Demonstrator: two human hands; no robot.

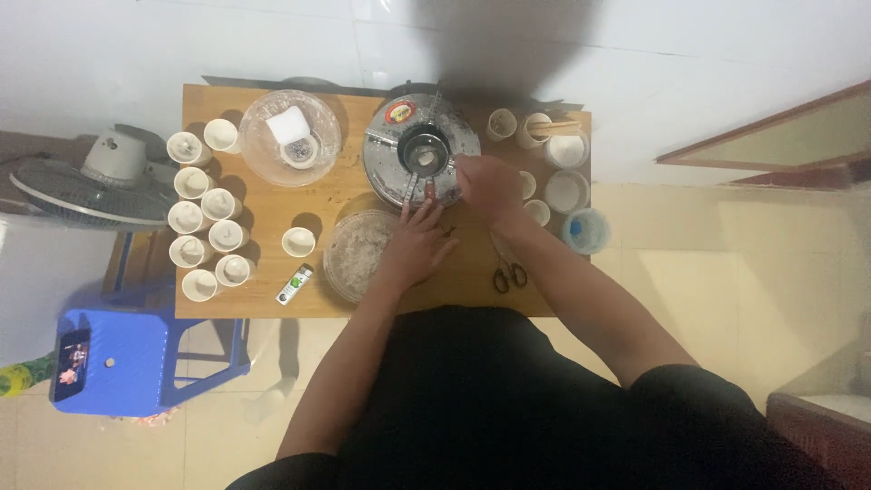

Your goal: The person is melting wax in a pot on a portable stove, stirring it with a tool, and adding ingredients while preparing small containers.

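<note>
A small dark tube (295, 284) with a pale label lies near the lower left edge of the wooden table (263, 204), just below a lone white cup (298, 241). On the upper rim of the round metal press (421, 160), at the top centre of the frame, sits a round red and yellow sticker (399, 112). The press is grey and disc-shaped, with a dark cup-like well (424, 151) in its middle holding something pale.

The right hand (487, 186) rests on the press's right edge, fingers curled toward the well; whether it grips anything is hard to tell from this height. The left hand (416, 243) lies flat and open, fingertips touching the press's lower rim, palm partly over a glass bowl of pale mix (356, 254).

A cluster of white cups (204, 218) fills the table's left side. Scissors (509, 272) lie at the lower right.
</note>
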